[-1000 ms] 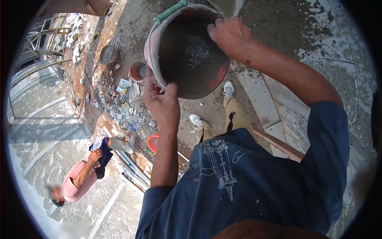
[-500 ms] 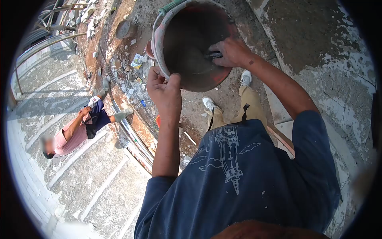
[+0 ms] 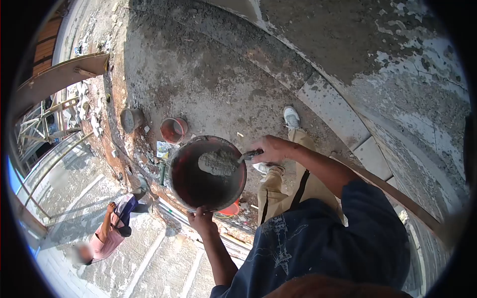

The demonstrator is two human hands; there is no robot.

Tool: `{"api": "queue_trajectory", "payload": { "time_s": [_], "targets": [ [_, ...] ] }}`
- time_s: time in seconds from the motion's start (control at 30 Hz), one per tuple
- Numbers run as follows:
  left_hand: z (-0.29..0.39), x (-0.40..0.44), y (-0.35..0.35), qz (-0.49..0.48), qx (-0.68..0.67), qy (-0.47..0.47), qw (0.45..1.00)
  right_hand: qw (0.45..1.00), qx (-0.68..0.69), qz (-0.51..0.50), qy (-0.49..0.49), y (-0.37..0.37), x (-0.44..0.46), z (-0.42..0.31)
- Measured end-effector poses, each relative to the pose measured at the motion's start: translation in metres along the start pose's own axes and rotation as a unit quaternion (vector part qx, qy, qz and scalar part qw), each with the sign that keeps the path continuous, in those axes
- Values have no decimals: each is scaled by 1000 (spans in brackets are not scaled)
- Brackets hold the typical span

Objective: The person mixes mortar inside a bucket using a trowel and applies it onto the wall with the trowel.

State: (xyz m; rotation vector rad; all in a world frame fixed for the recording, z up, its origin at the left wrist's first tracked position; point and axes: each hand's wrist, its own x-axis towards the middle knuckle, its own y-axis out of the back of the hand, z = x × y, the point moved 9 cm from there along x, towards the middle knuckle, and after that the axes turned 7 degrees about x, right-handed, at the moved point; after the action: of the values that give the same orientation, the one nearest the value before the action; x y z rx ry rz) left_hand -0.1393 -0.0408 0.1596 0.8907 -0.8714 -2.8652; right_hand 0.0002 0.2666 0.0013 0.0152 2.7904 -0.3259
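Observation:
A dark round bucket (image 3: 181, 184) with reddish inner walls is tilted toward the camera, left of my legs. My left hand (image 3: 202, 221) grips its lower rim, the fingers partly hidden behind it. Closed around the dark handle of a trowel (image 3: 247, 156) is my right hand (image 3: 271, 149), at the bucket's right rim. The trowel's blade reaches over the opening, where a heap of wet grey mortar (image 3: 217, 163) shows. How much of the blade lies under the mortar cannot be seen.
A red bucket (image 3: 173, 130) and a grey bucket (image 3: 131, 120) stand on the ground beyond. Another person (image 3: 110, 229) is at the lower left, near pipes. A wooden board (image 3: 387, 188) lies right of my legs, beside pale slabs (image 3: 333, 109). Rubble lines the left side.
The bucket and my left hand have moved down in view, toward my left side. My right hand has come from inside the bucket to its right rim, and the trowel with mortar now shows.

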Motion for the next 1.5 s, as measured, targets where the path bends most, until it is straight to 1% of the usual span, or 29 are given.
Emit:
{"api": "queue_trajectory", "payload": {
  "time_s": [0.03,0.07,0.1,0.13,0.17,0.2,0.27,0.3,0.37,0.4,0.47,0.53,0.6,0.67,0.73,0.83,0.87,0.9,0.93,0.97,1.0,1.03,1.13,1.17,1.27,1.33,1.4,1.43,1.5],
  "targets": [
    [-13,5,-2,5,11,20,1000,983,114,-19,-143,36,-20,24],
    [-24,7,-5,12,21,42,999,973,202,6,-111,70,-21,78],
    [-25,5,-15,7,26,50,998,974,150,119,-124,135,-42,98],
    [-33,7,-20,-12,39,57,998,961,117,217,-130,201,-70,88],
    [-32,3,-26,-26,40,57,997,929,60,342,-128,261,-107,78],
    [-30,-1,-37,-41,36,58,997,905,60,416,-58,293,-151,17],
    [-22,-11,-51,-73,45,53,995,884,-14,466,-49,293,-219,-85],
    [-13,-15,-62,-98,40,47,993,876,-105,469,-52,276,-231,-113],
    [3,-20,-75,-147,41,27,988,886,-194,414,-74,225,-229,-175],
    [16,-27,-86,-174,27,14,984,908,-194,360,-95,196,-218,-203],
    [44,-46,-93,-223,13,-13,975,912,-292,287,-9,140,-191,-219],
    [53,-45,-81,-252,5,-30,967,913,-362,137,-129,90,-153,-209],
    [83,-65,-74,-261,-9,-61,963,877,-464,107,-72,42,-109,-223],
    [107,-77,-58,-287,-26,-121,950,794,-555,245,26,-12,-69,-242],
    [127,-86,-39,-322,-43,-187,927,737,-652,175,33,-98,-36,-264],
    [151,-88,8,-300,-99,-248,916,696,-715,24,65,-176,-42,-330],
    [159,-88,28,-289,-114,-262,914,673,-728,62,114,-179,-37,-345],
    [166,-85,45,-282,-129,-287,906,641,-734,150,166,-174,-37,-367],
    [171,-81,62,-269,-141,-310,901,581,-767,227,149,-159,-23,-373],
    [180,-78,77,-250,-135,-333,899,651,-732,196,48,-139,-9,-371],
    [190,-74,89,-235,-130,-360,893,693,-681,232,48,-134,-8,-369],
    [195,-66,98,-235,-146,-356,892,685,-671,269,84,-146,-4,-366],
    [223,-40,100,-249,-193,-355,880,717,-664,210,-1,-158,18,-362],
    [227,-27,99,-252,-196,-352,880,721,-663,199,39,-159,14,-378],
    [252,-11,79,-250,-179,-361,881,709,-622,315,105,-134,42,-430],
    [263,-1,67,-240,-148,-362,888,669,-673,270,163,-153,92,-415],
    [286,18,48,-231,-125,-365,893,671,-708,127,180,-190,113,-402],
    [299,30,45,-220,-151,-373,889,664,-717,100,186,-180,125,-410],
    [312,53,42,-201,-122,-349,907,659,-726,45,191,-164,140,-421]
  ]
}}
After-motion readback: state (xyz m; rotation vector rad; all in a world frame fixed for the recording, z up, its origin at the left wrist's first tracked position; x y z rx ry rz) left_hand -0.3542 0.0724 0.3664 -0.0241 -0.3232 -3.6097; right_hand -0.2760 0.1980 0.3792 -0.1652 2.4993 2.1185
